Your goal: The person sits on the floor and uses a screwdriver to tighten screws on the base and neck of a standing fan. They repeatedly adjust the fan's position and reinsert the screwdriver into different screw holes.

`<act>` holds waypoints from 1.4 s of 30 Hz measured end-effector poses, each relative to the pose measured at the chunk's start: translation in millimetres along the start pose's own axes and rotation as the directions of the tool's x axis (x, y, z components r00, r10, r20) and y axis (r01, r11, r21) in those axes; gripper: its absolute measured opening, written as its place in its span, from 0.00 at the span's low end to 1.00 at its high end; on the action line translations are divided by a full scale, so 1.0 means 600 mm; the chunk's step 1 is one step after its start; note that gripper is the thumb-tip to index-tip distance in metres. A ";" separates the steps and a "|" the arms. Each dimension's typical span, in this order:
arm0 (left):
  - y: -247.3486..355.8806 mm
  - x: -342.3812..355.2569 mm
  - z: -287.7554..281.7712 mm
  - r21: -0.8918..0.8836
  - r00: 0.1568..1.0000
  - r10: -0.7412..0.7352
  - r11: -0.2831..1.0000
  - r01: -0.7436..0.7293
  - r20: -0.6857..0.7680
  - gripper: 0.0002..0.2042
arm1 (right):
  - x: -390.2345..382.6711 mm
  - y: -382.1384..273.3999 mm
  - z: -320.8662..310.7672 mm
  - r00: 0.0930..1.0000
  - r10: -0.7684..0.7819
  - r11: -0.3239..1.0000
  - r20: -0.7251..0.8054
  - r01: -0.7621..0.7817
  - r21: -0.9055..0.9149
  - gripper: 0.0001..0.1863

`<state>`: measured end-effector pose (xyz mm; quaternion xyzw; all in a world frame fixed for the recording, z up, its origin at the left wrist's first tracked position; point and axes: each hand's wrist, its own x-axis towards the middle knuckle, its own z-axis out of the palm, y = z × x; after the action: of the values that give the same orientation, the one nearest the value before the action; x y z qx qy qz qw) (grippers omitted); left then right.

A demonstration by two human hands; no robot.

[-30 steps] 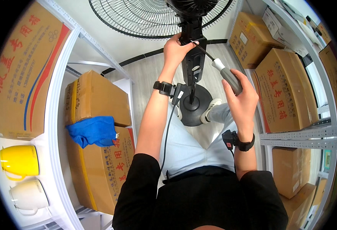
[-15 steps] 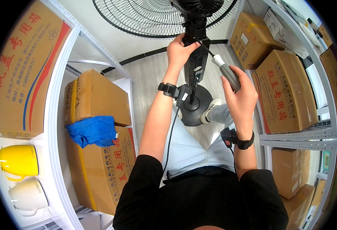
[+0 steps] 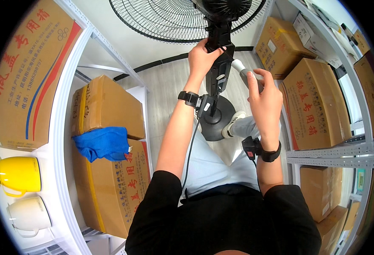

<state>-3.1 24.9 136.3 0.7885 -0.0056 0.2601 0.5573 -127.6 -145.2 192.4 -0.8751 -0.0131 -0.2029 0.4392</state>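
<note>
Right fingers [image 3: 265, 76] around grey screwdriver [image 3: 242, 72]

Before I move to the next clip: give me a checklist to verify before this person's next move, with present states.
1. Left hand on the fan stand: ok.
2. Right hand holding the screwdriver by its handle: ok.
3. Screwdriver tip seated: cannot tell, hidden near the left thumb.
4. Round base on the floor: ok.
5. Blue cloth away from the hands: ok, over cartons at left.
</note>
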 end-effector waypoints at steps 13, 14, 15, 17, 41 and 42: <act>0.005 -0.051 0.018 0.292 0.742 0.648 0.753 -0.590 -0.171 0.13 | 0.002 -0.020 -0.020 0.967 0.139 0.949 0.214 -0.192 0.251 0.20; 0.002 -0.047 0.018 0.297 0.720 0.675 0.729 -0.616 -0.162 0.12 | 0.004 -0.020 -0.020 0.964 0.146 0.948 0.224 -0.201 0.246 0.20; -0.001 -0.045 0.019 0.302 0.697 0.701 0.704 -0.642 -0.153 0.11 | 0.005 -0.020 -0.020 0.960 0.154 0.947 0.234 -0.210 0.241 0.20; 0.005 -0.048 0.016 0.325 0.717 0.689 0.706 -0.629 -0.107 0.07 | 0.001 -0.013 -0.019 0.986 0.033 0.967 0.165 -0.073 0.244 0.19; 0.012 -0.051 0.017 0.423 0.660 0.748 0.619 -0.662 -0.062 0.14 | -0.011 0.009 -0.004 1.000 0.012 0.999 0.015 -0.012 0.041 0.20; 0.008 -0.050 0.017 0.434 0.649 0.759 0.600 -0.672 -0.044 0.13 | -0.010 0.007 -0.003 0.990 0.125 0.988 0.070 -0.130 0.077 0.20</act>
<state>-26.2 5.7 125.6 0.7757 -0.2097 0.5457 0.2377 -132.8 -148.4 187.8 -0.8617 0.0203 -0.1449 0.4859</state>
